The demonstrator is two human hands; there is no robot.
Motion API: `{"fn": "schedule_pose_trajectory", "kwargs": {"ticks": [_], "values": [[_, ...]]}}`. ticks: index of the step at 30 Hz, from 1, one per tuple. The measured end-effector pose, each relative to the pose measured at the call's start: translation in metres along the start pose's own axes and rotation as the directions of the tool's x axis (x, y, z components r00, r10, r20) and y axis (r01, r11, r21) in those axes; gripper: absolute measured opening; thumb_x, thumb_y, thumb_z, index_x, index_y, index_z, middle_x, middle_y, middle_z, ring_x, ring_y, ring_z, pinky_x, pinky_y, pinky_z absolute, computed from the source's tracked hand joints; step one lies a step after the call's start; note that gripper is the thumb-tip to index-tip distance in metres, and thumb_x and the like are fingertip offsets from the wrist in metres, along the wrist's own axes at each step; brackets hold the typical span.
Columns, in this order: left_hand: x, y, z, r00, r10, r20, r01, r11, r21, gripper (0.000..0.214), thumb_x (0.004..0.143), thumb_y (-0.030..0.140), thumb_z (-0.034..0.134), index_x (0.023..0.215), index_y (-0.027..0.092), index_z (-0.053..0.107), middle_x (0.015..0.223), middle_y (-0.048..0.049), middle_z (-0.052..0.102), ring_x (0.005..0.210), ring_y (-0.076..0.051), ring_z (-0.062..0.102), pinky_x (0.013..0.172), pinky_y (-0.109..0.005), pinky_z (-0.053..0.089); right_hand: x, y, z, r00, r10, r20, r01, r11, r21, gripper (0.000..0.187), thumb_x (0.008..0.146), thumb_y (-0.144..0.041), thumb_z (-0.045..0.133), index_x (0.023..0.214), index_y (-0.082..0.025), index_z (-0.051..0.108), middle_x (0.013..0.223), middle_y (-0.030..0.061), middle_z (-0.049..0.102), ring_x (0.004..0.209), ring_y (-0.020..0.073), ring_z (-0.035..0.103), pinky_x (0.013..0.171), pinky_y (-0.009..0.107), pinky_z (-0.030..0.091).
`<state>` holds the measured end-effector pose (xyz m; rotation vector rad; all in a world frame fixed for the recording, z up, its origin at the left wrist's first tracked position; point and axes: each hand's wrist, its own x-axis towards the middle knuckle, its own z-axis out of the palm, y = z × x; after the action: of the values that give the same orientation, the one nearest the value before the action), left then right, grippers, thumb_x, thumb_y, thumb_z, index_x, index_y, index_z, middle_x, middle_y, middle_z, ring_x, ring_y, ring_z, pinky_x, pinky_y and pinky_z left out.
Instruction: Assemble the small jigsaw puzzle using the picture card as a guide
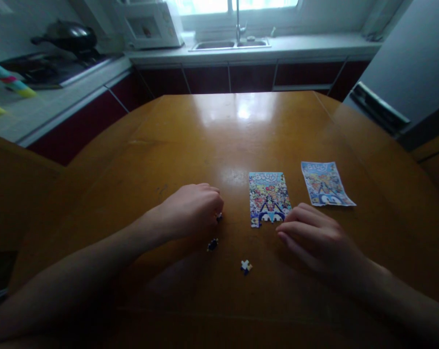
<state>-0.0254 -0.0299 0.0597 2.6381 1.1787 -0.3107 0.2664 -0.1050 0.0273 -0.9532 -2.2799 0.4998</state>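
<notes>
Beside puzzle (269,198), left hand (192,208) touches piece (219,216).

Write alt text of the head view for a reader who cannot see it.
On a wooden table, the left hand curls by a loose piece and the right hand lies flat beside a nearly finished jigsaw puzzle. Two more pieces lie nearby; a printed picture lies right of the puzzle.

This is a home kitchen. At 12 o'clock a steel sink (229,44) with a tap (238,22) sits under a bright window (204,6). A white microwave (150,24) stands at 11 o'clock and a dark wok (69,36) on a hob (48,70) at 10. Dark red cupboards (208,80) run below the worktop. A grey fridge (412,63) stands at 2 o'clock, and a wooden dining table (219,131) fills the foreground.
</notes>
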Motion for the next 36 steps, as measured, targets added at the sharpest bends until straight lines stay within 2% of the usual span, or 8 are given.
{"fn": "schedule_pose_trajectory", "kwargs": {"ticks": [5, 8, 11, 15, 20, 24, 27, 36], "values": [[0.001, 0.005, -0.001, 1.000, -0.013, 0.023, 0.012, 0.997, 0.077, 0.012, 0.083, 0.016, 0.062, 0.078, 0.021, 0.072, 0.086, -0.0040, 0.070, 0.079, -0.020, 0.063, 0.064, -0.029, 0.040, 0.001, 0.020, -0.030, 0.956, 0.191, -0.221, -0.208, 0.976, -0.057, 0.010, 0.093, -0.020, 0.063, 0.085, -0.020, 0.069, 0.086, 0.0045, 0.067, 0.079, 0.0183, 0.063, 0.070, 0.033, 0.049], [0.004, 0.004, -0.003, 0.999, -0.013, 0.049, 0.009, 0.998, 0.067, 0.012, 0.081, 0.014, 0.062, 0.076, 0.020, 0.071, 0.085, -0.0038, 0.070, 0.079, -0.019, 0.063, 0.066, -0.029, 0.041, 0.001, 0.027, -0.036, 0.939, 0.247, -0.240, -0.264, 0.964, -0.041, 0.011, 0.092, -0.023, 0.064, 0.082, -0.021, 0.069, 0.084, 0.0035, 0.067, 0.078, 0.0183, 0.063, 0.068, 0.033, 0.048], [0.007, 0.002, -0.003, 0.997, 0.069, 0.028, -0.071, 0.996, 0.054, 0.013, 0.080, 0.016, 0.061, 0.070, 0.021, 0.068, 0.082, -0.0025, 0.069, 0.077, -0.018, 0.062, 0.068, -0.030, 0.042, 0.001, 0.028, -0.034, 0.941, 0.252, -0.224, -0.260, 0.965, -0.010, 0.012, 0.093, -0.022, 0.063, 0.082, -0.021, 0.069, 0.085, 0.0038, 0.068, 0.079, 0.0185, 0.063, 0.070, 0.034, 0.049], [0.011, 0.008, -0.001, 0.974, 0.225, -0.022, -0.225, 0.974, -0.006, 0.010, 0.081, 0.019, 0.063, 0.073, 0.022, 0.067, 0.083, -0.0008, 0.068, 0.082, -0.017, 0.062, 0.075, -0.030, 0.043, 0.002, 0.022, -0.024, 0.954, 0.234, -0.188, -0.237, 0.972, 0.010, 0.012, 0.093, -0.021, 0.062, 0.083, -0.021, 0.068, 0.086, 0.0045, 0.067, 0.080, 0.0185, 0.062, 0.073, 0.034, 0.049], [0.018, 0.029, 0.012, 0.916, 0.364, -0.170, -0.379, 0.923, -0.068, 0.002, 0.083, 0.023, 0.064, 0.084, 0.024, 0.065, 0.089, 0.0016, 0.068, 0.088, -0.017, 0.060, 0.081, -0.031, 0.042, -0.001, 0.006, 0.003, 0.985, 0.164, -0.051, -0.163, 0.986, 0.028, 0.007, 0.091, -0.019, 0.062, 0.089, -0.019, 0.069, 0.086, 0.0058, 0.066, 0.082, 0.0190, 0.059, 0.073, 0.034, 0.048], [0.023, 0.040, 0.033, 0.887, 0.361, -0.287, -0.409, 0.904, -0.128, 0.007, 0.082, 0.027, 0.065, 0.088, 0.023, 0.064, 0.096, 0.0002, 0.067, 0.091, -0.019, 0.057, 0.078, -0.032, 0.041, -0.005, -0.006, 0.026, 0.989, 0.139, 0.057, -0.140, 0.990, 0.022, 0.005, 0.089, -0.021, 0.065, 0.093, -0.018, 0.067, 0.090, 0.0057, 0.065, 0.083, 0.0193, 0.058, 0.073, 0.034, 0.048], [0.024, 0.044, 0.043, 0.870, 0.347, -0.349, -0.412, 0.902, -0.131, 0.010, 0.080, 0.028, 0.065, 0.088, 0.023, 0.063, 0.095, -0.0008, 0.067, 0.090, -0.020, 0.056, 0.074, -0.033, 0.039, -0.006, -0.010, 0.037, 0.989, 0.133, 0.060, -0.132, 0.991, -0.022, 0.007, 0.087, -0.022, 0.067, 0.094, -0.018, 0.066, 0.090, 0.0057, 0.065, 0.083, 0.0196, 0.057, 0.072, 0.034, 0.047], [0.024, 0.052, 0.045, 0.846, 0.352, -0.400, -0.423, 0.900, -0.103, 0.011, 0.078, 0.030, 0.064, 0.083, 0.020, 0.061, 0.088, -0.0029, 0.064, 0.086, -0.021, 0.053, 0.073, -0.035, 0.038, -0.004, -0.006, 0.045, 0.997, 0.079, 0.010, -0.078, 0.993, -0.083, 0.007, 0.089, -0.017, 0.061, 0.083, -0.018, 0.061, 0.083, 0.0050, 0.062, 0.079, 0.0194, 0.054, 0.070, 0.033, 0.044]]}}
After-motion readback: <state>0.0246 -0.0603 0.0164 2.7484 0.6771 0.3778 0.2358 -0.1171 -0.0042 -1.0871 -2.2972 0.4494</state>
